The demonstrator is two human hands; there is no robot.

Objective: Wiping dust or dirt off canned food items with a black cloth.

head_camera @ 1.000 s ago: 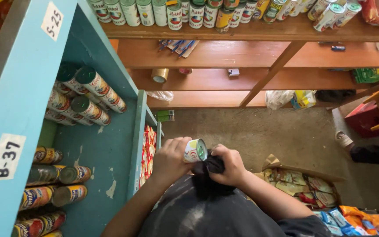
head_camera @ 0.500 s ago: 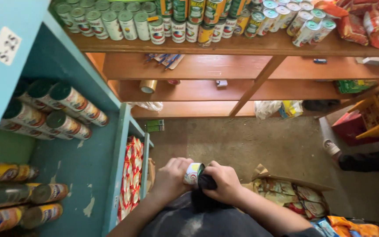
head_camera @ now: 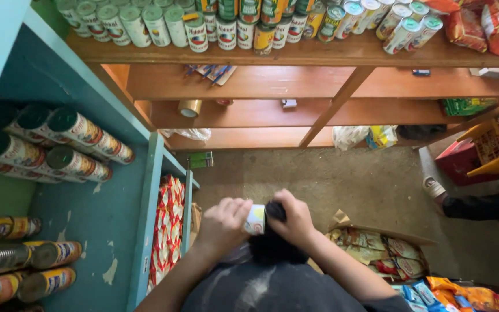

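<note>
Far left: teal painted wooden shelf unit (head_camera: 116,219); cylindrical metal tins with red-and-white labels (head_camera: 76,127) lie on their sides inside it; left hand (head_camera: 223,222) sits low at centre, fingers curled round a small round tin with a pale printed label (head_camera: 254,219), held in front of the body above the concrete floor (head_camera: 342,179); right hand (head_camera: 295,222) closed on a black cloth (head_camera: 275,211) pressed against the tin's end; open cardboard box of snack packets (head_camera: 376,254) at right.
</note>
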